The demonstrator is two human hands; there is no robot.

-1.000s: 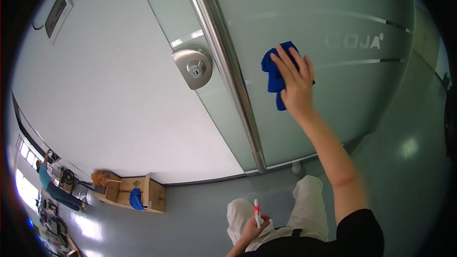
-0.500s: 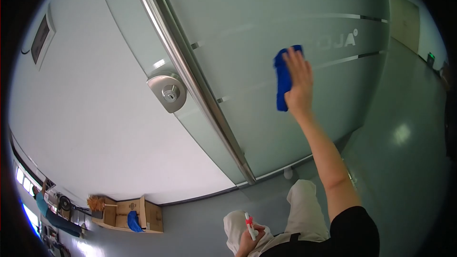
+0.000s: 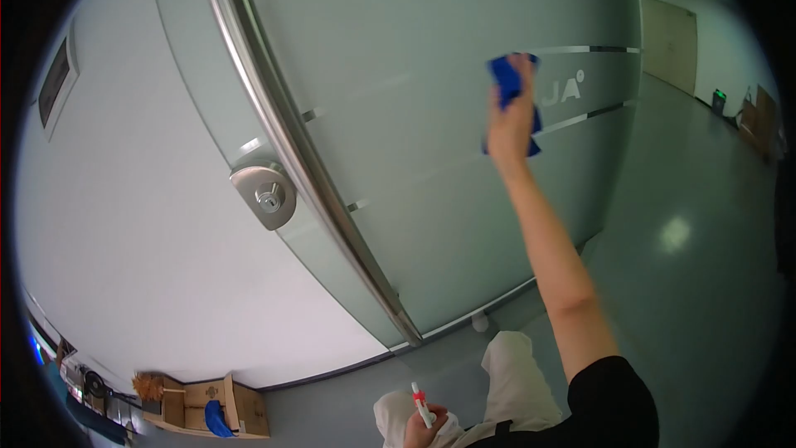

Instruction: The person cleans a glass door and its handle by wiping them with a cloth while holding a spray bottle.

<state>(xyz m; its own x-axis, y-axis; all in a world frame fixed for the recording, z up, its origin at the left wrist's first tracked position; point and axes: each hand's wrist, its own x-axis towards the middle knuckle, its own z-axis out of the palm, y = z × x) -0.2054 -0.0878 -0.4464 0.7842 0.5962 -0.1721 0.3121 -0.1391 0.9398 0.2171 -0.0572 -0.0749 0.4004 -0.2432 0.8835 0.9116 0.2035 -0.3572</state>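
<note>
My right hand (image 3: 512, 129) is up against the frosted glass door (image 3: 414, 141), with the arm stretched out. It grips a blue cloth (image 3: 503, 79), which sticks out above the fingers and on both sides of the palm. The cloth lies beside the white lettering on the glass and covers part of it. Low in the view, near my knee, my left hand (image 3: 424, 430) is closed around a slim white-and-red thing that looks like a spray bottle (image 3: 422, 405). Its lower part is hidden by the hand.
A long metal handle (image 3: 311, 158) and a lock (image 3: 267, 197) are left of my hand. On the floor at lower left stands a cardboard box (image 3: 249, 411) with a blue cloth and an orange duster. Another person (image 3: 91, 419) is partly visible there. A corridor (image 3: 676, 199) extends right.
My right hand has moved the cloth up the glass toward the lettering, and the cloth is now more bunched. The view has shifted; my left hand still holds the same thing.
</note>
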